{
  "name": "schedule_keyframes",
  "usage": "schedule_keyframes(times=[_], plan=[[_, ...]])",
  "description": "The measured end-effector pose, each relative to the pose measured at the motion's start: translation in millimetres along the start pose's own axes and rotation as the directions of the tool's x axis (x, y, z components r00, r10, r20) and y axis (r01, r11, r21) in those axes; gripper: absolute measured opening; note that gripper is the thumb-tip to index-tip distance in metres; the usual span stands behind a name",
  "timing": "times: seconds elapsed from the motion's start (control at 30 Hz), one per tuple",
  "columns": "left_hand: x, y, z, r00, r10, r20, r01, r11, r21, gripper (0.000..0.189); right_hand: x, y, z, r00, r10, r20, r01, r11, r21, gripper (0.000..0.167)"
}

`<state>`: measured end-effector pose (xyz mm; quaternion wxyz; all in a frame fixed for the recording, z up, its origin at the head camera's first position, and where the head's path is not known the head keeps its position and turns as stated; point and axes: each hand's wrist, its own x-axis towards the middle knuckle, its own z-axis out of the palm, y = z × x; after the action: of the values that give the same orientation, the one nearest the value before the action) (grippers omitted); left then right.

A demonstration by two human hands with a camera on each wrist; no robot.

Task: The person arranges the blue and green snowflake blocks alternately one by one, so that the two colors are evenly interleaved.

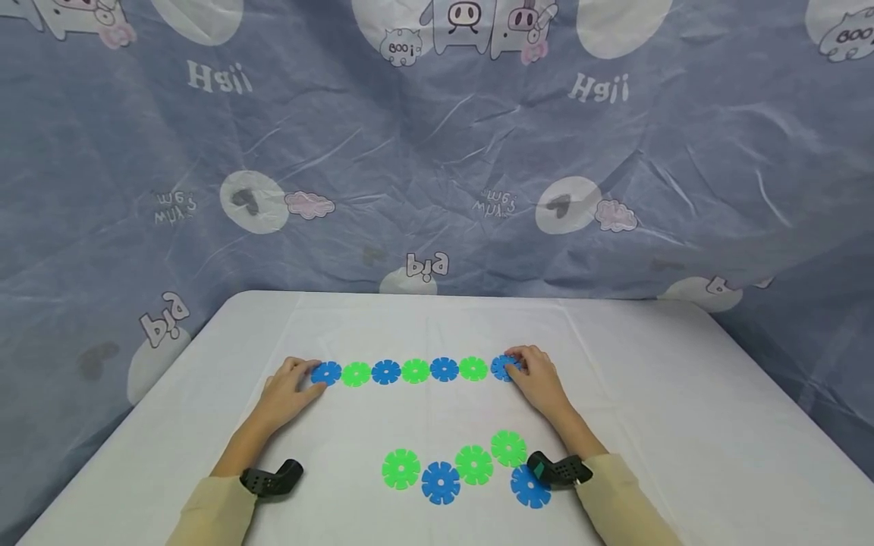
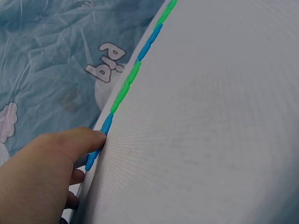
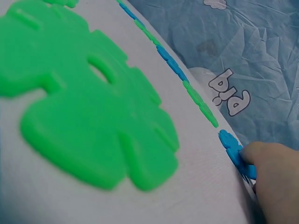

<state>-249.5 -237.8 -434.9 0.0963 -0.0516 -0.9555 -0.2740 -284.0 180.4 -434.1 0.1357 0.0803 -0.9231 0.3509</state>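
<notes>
Notched, flower-shaped plastic discs lie in an alternating blue and green row on the white table. At the row's left end, my left hand (image 1: 283, 393) grips the edges of a blue disc (image 1: 326, 373) between thumb and fingers; the left wrist view shows the thumb (image 2: 93, 138) against it. My right hand (image 1: 541, 381) pinches another blue disc (image 1: 504, 368) at the right end, partly hiding it. A small gap parts that disc from the neighbouring green disc (image 1: 473, 369). Between the ends lie more discs, such as a green disc (image 1: 356, 374) and a blue disc (image 1: 444, 369).
Closer to me are loose discs: a green disc (image 1: 400, 469), a blue disc (image 1: 440, 483), two more green ones, and a blue disc (image 1: 529, 489) partly under the right wrist's black camera (image 1: 561, 469). Behind the table (image 1: 341, 326) hangs a blue-grey printed cloth (image 1: 396, 152).
</notes>
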Motion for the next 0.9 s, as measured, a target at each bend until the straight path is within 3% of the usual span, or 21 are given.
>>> schedule_keyframes(times=[0.27,0.5,0.9], plan=[[0.1,0.9,-0.2,1.0,-0.004,0.006,0.004,1.0,0.0,0.051,-0.6,-0.1,-2.2,1.0,0.007,0.02,-0.007,1.0,0.019,0.026],[0.2,1.2,-0.6,1.0,-0.008,0.002,0.008,1.0,0.005,0.051,-1.0,-1.4,-2.2,0.996,-0.036,0.079,0.04,0.998,-0.049,0.024],[0.1,2.3,-1.1,1.0,-0.008,0.001,0.008,1.0,0.001,0.051,-2.8,-1.8,-3.0,0.995,-0.039,0.095,0.044,0.998,-0.047,0.025]])
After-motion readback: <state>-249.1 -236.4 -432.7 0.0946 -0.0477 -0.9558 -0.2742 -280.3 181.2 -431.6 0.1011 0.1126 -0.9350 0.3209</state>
